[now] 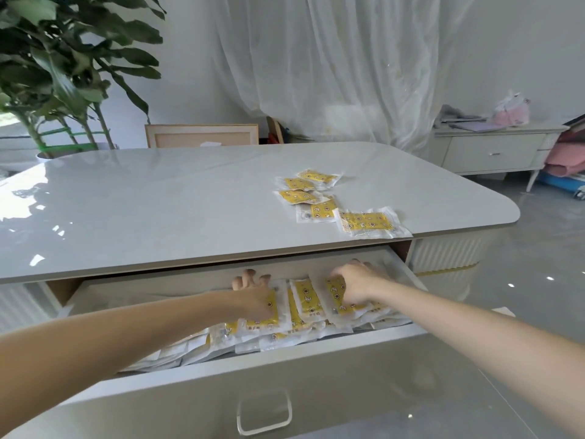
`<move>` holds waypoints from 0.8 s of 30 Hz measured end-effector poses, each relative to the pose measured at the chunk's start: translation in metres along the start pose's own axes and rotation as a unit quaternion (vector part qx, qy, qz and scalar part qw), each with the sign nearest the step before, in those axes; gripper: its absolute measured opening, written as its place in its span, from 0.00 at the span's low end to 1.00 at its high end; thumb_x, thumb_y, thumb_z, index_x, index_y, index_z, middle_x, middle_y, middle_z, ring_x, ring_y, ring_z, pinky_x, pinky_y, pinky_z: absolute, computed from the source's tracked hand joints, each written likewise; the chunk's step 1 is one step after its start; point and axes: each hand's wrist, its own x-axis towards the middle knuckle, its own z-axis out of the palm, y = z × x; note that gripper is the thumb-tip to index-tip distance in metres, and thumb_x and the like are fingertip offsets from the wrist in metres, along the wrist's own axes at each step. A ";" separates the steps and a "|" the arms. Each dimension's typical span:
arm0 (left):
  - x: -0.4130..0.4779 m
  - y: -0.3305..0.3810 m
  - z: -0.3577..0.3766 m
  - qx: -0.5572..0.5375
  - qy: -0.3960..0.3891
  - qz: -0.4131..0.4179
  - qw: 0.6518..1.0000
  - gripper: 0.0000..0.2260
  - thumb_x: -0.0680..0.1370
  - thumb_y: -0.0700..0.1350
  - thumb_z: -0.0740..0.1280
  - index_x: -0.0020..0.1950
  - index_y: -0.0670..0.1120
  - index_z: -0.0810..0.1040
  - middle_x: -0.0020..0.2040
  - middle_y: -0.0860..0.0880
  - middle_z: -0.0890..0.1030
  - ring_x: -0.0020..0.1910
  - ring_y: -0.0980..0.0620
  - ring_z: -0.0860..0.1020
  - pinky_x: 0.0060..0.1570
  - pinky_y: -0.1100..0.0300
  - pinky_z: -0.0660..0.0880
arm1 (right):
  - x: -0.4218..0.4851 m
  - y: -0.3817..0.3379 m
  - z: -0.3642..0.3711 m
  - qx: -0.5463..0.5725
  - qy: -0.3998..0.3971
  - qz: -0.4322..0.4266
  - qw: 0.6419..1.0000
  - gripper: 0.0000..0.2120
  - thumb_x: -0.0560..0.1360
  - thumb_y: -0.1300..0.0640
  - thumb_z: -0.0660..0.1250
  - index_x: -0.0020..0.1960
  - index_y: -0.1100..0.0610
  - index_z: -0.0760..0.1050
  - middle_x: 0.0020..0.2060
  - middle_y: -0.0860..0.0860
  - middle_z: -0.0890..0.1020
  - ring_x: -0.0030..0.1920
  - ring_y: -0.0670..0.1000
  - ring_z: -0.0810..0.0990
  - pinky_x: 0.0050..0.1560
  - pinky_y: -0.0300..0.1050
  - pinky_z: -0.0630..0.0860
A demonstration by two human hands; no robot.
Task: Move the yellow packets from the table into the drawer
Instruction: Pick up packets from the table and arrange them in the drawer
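Observation:
Several yellow packets [319,198] in clear wrappers lie on the white table [158,201] near its front right edge; the nearest one [368,222] sits by the edge above the drawer. The drawer [221,384] under the table is pulled out and holds a pile of yellow packets [304,304]. My left hand [253,293] rests on a packet in the pile with fingers spread. My right hand [356,285] is down on packets at the drawer's right side, fingers curled on one.
A tall leafy plant [63,58] stands at the back left. A chair back [202,136] shows behind the table. A low white cabinet [493,150] with bags on it stands at the right, by the curtain. Glossy floor lies to the right.

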 end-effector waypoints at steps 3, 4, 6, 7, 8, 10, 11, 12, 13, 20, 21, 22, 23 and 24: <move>-0.006 -0.001 0.003 0.058 -0.053 0.054 0.995 0.24 0.79 0.41 0.56 0.75 0.46 0.58 0.74 0.41 0.54 0.72 0.39 0.55 0.69 0.50 0.60 | -0.003 -0.006 0.000 -0.024 -0.056 -0.066 0.996 0.28 0.74 0.63 0.68 0.71 0.49 0.69 0.72 0.49 0.69 0.69 0.52 0.70 0.62 0.44 0.72; -0.008 -0.001 0.005 0.067 -0.068 0.066 0.993 0.23 0.81 0.41 0.55 0.76 0.45 0.57 0.75 0.41 0.54 0.74 0.39 0.55 0.71 0.50 0.58 | -0.005 -0.008 0.000 -0.041 -0.074 -0.073 0.994 0.27 0.75 0.64 0.66 0.72 0.51 0.68 0.72 0.48 0.69 0.67 0.51 0.71 0.58 0.42 0.73; -0.011 -0.001 0.006 0.068 -0.085 0.088 0.990 0.24 0.82 0.42 0.54 0.78 0.43 0.53 0.77 0.43 0.54 0.75 0.43 0.57 0.73 0.53 0.58 | -0.005 -0.008 0.000 -0.064 -0.092 -0.071 0.991 0.28 0.76 0.67 0.59 0.74 0.51 0.65 0.73 0.48 0.67 0.60 0.50 0.74 0.44 0.39 0.72; -0.011 -0.002 0.006 0.066 -0.087 0.098 0.989 0.24 0.82 0.41 0.53 0.78 0.42 0.51 0.78 0.44 0.54 0.76 0.45 0.57 0.73 0.54 0.58 | -0.005 -0.008 -0.001 -0.071 -0.096 -0.071 0.990 0.29 0.76 0.68 0.56 0.75 0.51 0.64 0.73 0.48 0.66 0.57 0.49 0.74 0.38 0.38 0.69; -0.013 -0.003 0.006 0.066 -0.086 0.104 0.989 0.25 0.82 0.41 0.53 0.78 0.42 0.50 0.78 0.45 0.54 0.76 0.46 0.57 0.73 0.55 0.59 | -0.006 -0.008 -0.003 -0.077 -0.099 -0.077 0.989 0.30 0.75 0.68 0.55 0.75 0.50 0.63 0.74 0.48 0.66 0.54 0.49 0.73 0.36 0.38 0.69; -0.016 -0.004 0.002 0.071 -0.075 0.116 0.988 0.25 0.82 0.40 0.53 0.78 0.44 0.50 0.78 0.46 0.55 0.76 0.46 0.58 0.73 0.55 0.59 | -0.010 -0.009 -0.010 -0.081 -0.101 -0.092 0.987 0.29 0.76 0.68 0.55 0.75 0.50 0.63 0.73 0.47 0.66 0.56 0.49 0.75 0.42 0.39 0.75; -0.017 -0.004 -0.001 0.069 -0.065 0.122 0.988 0.25 0.81 0.40 0.53 0.78 0.44 0.51 0.78 0.46 0.57 0.75 0.47 0.59 0.72 0.55 0.61 | -0.014 -0.011 -0.014 -0.076 -0.096 -0.102 0.987 0.27 0.77 0.66 0.56 0.74 0.50 0.64 0.73 0.48 0.67 0.60 0.50 0.75 0.51 0.41 0.76; -0.019 -0.004 -0.005 0.065 -0.051 0.128 0.988 0.25 0.81 0.40 0.53 0.77 0.45 0.54 0.77 0.47 0.59 0.74 0.47 0.62 0.71 0.54 0.62 | -0.019 -0.013 -0.021 -0.066 -0.086 -0.115 0.987 0.25 0.77 0.64 0.58 0.73 0.51 0.66 0.71 0.48 0.69 0.64 0.51 0.74 0.58 0.41 0.74; -0.021 -0.002 -0.011 0.060 -0.036 0.135 0.988 0.24 0.80 0.40 0.54 0.77 0.45 0.57 0.76 0.47 0.61 0.73 0.48 0.64 0.70 0.54 0.64 | -0.023 -0.015 -0.028 -0.051 -0.073 -0.128 0.988 0.23 0.78 0.63 0.59 0.72 0.52 0.68 0.69 0.49 0.72 0.66 0.50 0.73 0.60 0.40 0.71; -0.047 0.016 -0.058 0.029 0.108 0.170 0.979 0.15 0.78 0.47 0.58 0.64 0.54 0.74 0.61 0.54 0.77 0.59 0.52 0.75 0.56 0.59 0.73 | -0.048 -0.009 -0.079 0.104 0.037 -0.146 0.983 0.16 0.74 0.63 0.62 0.58 0.51 0.80 0.50 0.46 0.82 0.43 0.50 0.84 0.44 0.43 0.80; -0.050 0.020 -0.062 0.018 0.139 0.172 0.975 0.14 0.78 0.47 0.59 0.62 0.55 0.76 0.58 0.55 0.78 0.57 0.53 0.76 0.55 0.59 0.74 | -0.051 -0.005 -0.085 0.128 0.058 -0.141 0.980 0.15 0.74 0.62 0.63 0.56 0.51 0.81 0.47 0.47 0.83 0.40 0.50 0.84 0.43 0.44 0.80; -0.052 0.023 -0.066 0.003 0.171 0.173 0.970 0.13 0.78 0.47 0.59 0.59 0.55 0.77 0.56 0.56 0.79 0.55 0.53 0.77 0.53 0.59 0.75 | -0.053 -0.002 -0.089 0.144 0.089 -0.135 0.976 0.13 0.73 0.62 0.63 0.52 0.50 0.82 0.45 0.46 0.84 0.38 0.49 0.83 0.42 0.44 0.80; -0.052 0.026 -0.070 -0.012 0.201 0.175 0.964 0.12 0.77 0.47 0.59 0.57 0.56 0.78 0.53 0.57 0.80 0.52 0.54 0.78 0.50 0.59 0.75 | -0.053 0.002 -0.092 0.153 0.131 -0.127 0.971 0.12 0.72 0.61 0.64 0.49 0.48 0.82 0.42 0.45 0.84 0.38 0.48 0.82 0.43 0.44 0.80; -0.051 0.028 -0.074 -0.024 0.222 0.177 0.958 0.11 0.77 0.47 0.60 0.56 0.55 0.78 0.52 0.57 0.81 0.49 0.54 0.78 0.48 0.60 0.75 | -0.052 0.006 -0.093 0.153 0.175 -0.116 0.966 0.11 0.72 0.60 0.64 0.47 0.47 0.81 0.41 0.44 0.83 0.40 0.47 0.82 0.44 0.44 0.79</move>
